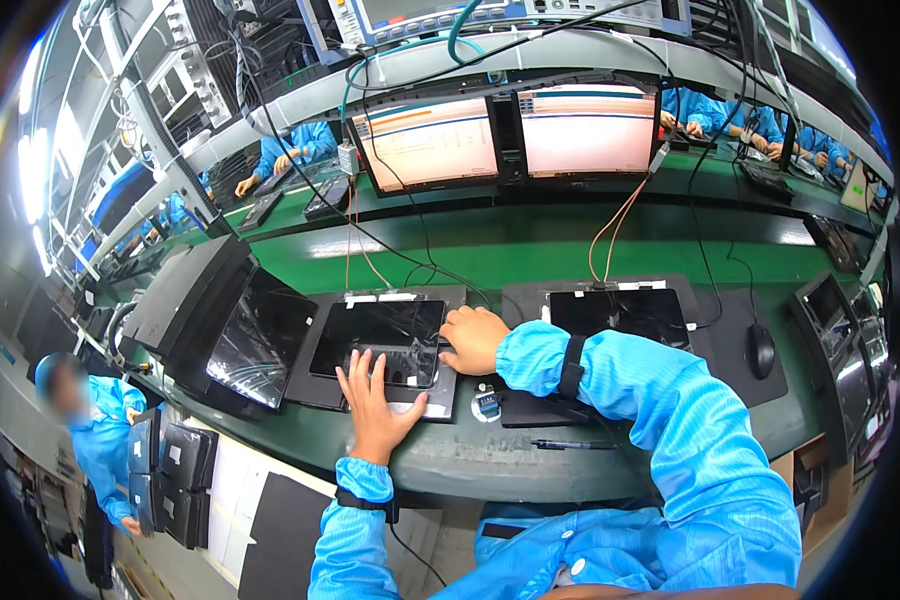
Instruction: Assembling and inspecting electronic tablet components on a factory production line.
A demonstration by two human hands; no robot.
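Note:
A black tablet [380, 328] lies screen up on a dark pad [305, 378], with white tape along its far edge. My left hand [375, 415] rests on the near part of its screen, fingers spread. At the tablet's right edge is my right hand [476, 338], its fingers bent inward; whatever the fingertips grip there is hidden. A second black tablet [620, 312] lies on another dark pad, partly behind my right forearm. Between the pads, close to my right wrist, sits a small blue and black part [486, 402]. Both my wrists wear black bands.
Two lit monitors [430, 145] stand at the back under a cable-hung rail. A mouse [760, 350] sits at the right and a pen [573, 444] near the front edge. Stacked black devices [255, 340] flank the left. Farther left, another person [105, 430] handles black trays.

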